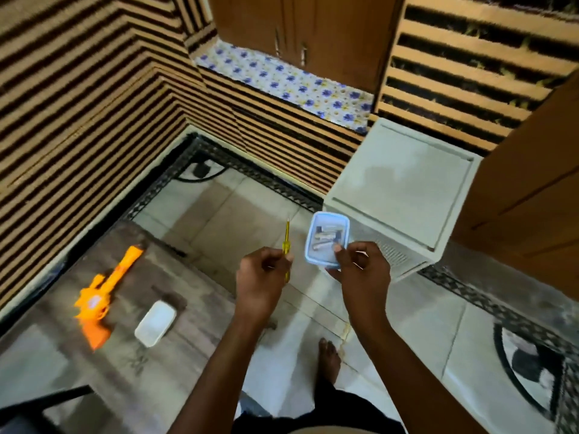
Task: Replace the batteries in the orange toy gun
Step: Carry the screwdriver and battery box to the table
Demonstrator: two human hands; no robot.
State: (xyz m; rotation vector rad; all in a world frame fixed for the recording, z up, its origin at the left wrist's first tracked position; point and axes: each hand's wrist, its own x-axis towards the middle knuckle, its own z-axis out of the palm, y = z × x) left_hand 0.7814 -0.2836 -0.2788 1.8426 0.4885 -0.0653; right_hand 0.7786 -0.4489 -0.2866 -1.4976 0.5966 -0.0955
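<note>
The orange toy gun [106, 291] lies on a dark table top [188, 308] at the left, barrel pointing away from me. My left hand [261, 278] grips a yellow-handled screwdriver [286, 245], tip up, in the air above the floor. My right hand [360, 270] pinches the near edge of a small clear box with a blue rim [327, 238]. Several batteries [326, 238] lie inside that box. Both hands are to the right of the gun, apart from it.
A white lid or small white container [155, 322] sits on the table beside the gun. A white plastic cabinet [401, 195] stands at the right past the box. My bare foot [329, 361] is on the tiled floor. Striped walls close in at left and back.
</note>
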